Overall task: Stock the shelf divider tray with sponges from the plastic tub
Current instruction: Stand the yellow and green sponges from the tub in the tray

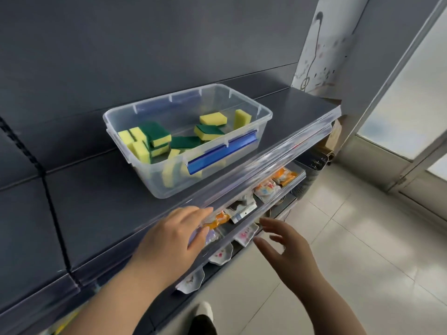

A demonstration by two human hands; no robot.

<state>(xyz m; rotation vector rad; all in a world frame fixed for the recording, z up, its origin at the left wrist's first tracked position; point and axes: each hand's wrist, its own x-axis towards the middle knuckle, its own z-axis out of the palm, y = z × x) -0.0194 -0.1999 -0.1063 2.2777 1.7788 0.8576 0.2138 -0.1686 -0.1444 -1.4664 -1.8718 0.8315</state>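
Observation:
A clear plastic tub [169,184] with blue latches stands on the dark shelf [96,213], a little back from the front edge. Inside lie several yellow sponges with green scouring sides, a pile at the left [157,137] and loose ones at the right [212,118]. A clear plastic rail [278,155] runs along the shelf's front. My left hand [174,235] rests on that rail in front of the tub, fingers relaxed over the edge, holding nothing. My right hand [285,247] hovers just off the shelf front, fingers spread and empty.
Lower shelves under the rail hold orange and white packets [268,187] and small patterned dishes [220,256]. A black cord [48,201] runs down the shelf's left side. Tiled floor [350,238] and a glass door lie to the right. My shoe [204,310] shows below.

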